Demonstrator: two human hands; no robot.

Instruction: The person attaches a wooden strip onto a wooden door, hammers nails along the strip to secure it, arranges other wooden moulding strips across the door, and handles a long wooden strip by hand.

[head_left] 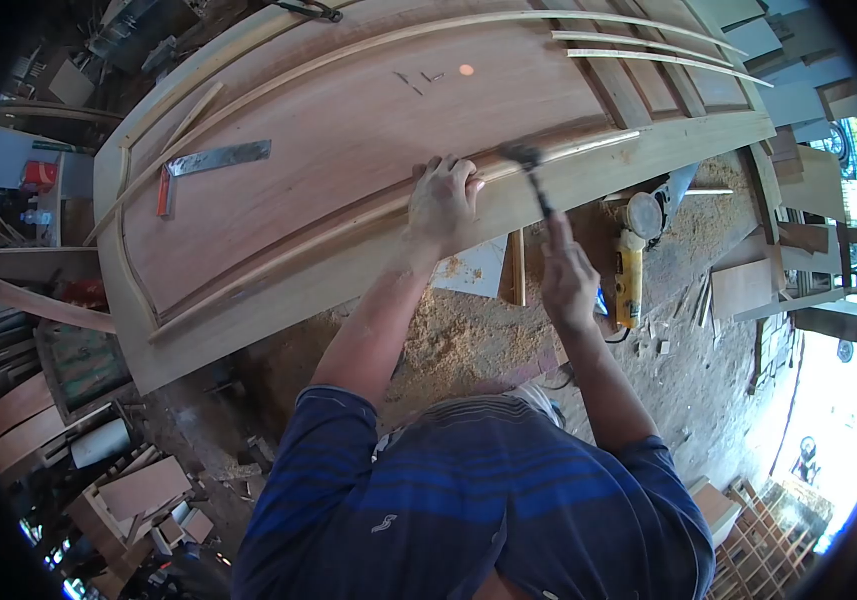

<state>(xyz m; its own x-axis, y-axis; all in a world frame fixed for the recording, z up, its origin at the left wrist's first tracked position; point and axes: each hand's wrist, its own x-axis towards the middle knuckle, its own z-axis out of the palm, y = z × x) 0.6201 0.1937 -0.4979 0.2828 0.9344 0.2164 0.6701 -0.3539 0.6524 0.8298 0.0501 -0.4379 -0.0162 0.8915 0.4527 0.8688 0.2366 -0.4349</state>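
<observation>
My left hand (444, 205) is closed over a thin wooden strip (344, 222) along the near side of a large wooden panel (299, 140). Whether a nail is pinched in its fingers is hidden. In my right hand (571, 280) is a hammer (541, 188), its dark head blurred just above the strip, to the right of my left hand. A few small nails (419, 82) and a round orange spot (467, 70) show on the panel. Farther left lies a try square (217, 158) with a metal blade and reddish handle.
Long loose strips (649, 57) lie across the panel's far side. A yellow power tool (630, 275) is right of my right hand. Sawdust (469, 335) covers the surface below the panel. Wood offcuts (144, 490) are heaped at lower left, with boards (744, 290) at right.
</observation>
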